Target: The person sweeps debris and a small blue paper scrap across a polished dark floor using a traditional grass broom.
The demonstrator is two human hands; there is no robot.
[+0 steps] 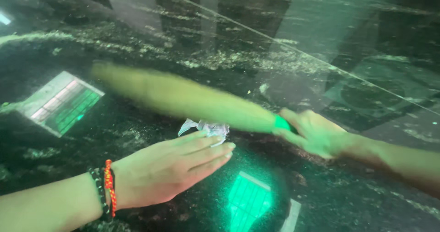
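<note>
My right hand [316, 133] grips the green handle of a long tan brush or broom head [183, 96], which is blurred with motion and stretches to the left over a dark, glossy stone surface [348, 200]. My left hand [172, 168] lies flat, fingers together and palm down, on the same surface. Its fingertips touch a small crumpled white scrap [206, 128] that lies just under the brush. A red and a dark beaded bracelet [105, 188] sit on my left wrist.
The polished black stone reflects bright windows or lights as greenish rectangles at left [62, 103] and bottom centre [247, 200]. A thin pale line [321, 60] runs diagonally across the slab from top centre to the right.
</note>
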